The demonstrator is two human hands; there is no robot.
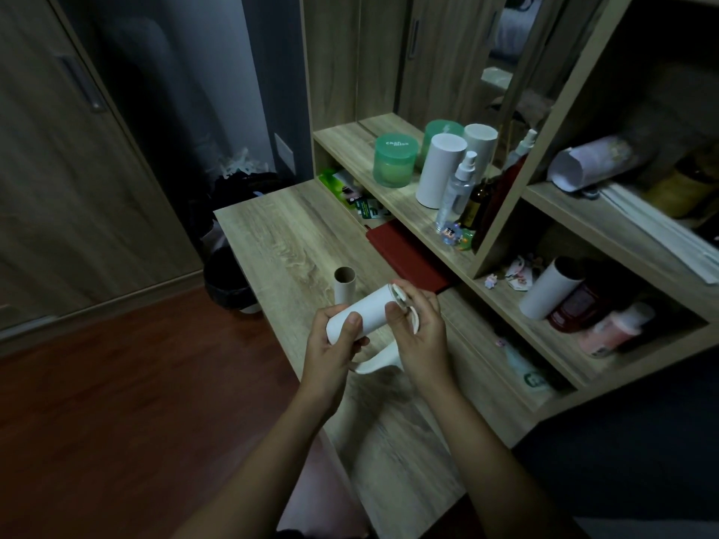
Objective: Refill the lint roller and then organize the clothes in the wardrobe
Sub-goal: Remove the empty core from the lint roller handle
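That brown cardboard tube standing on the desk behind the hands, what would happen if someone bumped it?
The cardboard tube looks hollow and bare, so it is probably very light. Standing upright on one narrow end on the desk, it would likely topple at a nudge, then roll, being round.

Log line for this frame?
left hand: grips white roll | right hand: holds lint roller | empty core: upright on desk

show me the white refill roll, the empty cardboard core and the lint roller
white refill roll (369,305), head view, middle of its side
empty cardboard core (343,291), head view, its side wall
lint roller (376,361), head view, its curved handle
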